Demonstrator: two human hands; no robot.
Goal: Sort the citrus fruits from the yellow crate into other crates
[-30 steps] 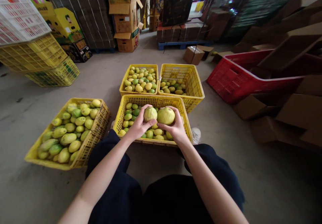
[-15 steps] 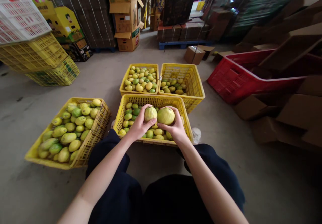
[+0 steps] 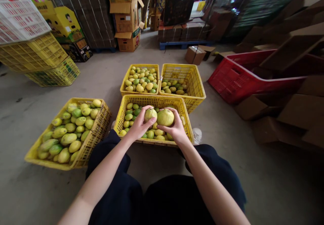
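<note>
While each hand grips one lemon, four yellow crates [image 3: 152, 101] stand.

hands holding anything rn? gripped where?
Yes. Left hand cups a small round yellow-green fruit from its underside and near side. Right hand holds a larger round yellow fruit from below, fingers over its far right side.

— What sort of place?
— Fruit warehouse / packing shed: bare grey concrete floor [image 3: 253, 171], stacked brown cardboard cartons [image 3: 126, 19], yellow plastic lattice crates of green-yellow citrus [image 3: 67, 130], big red plastic crate [image 3: 238, 80].
</note>
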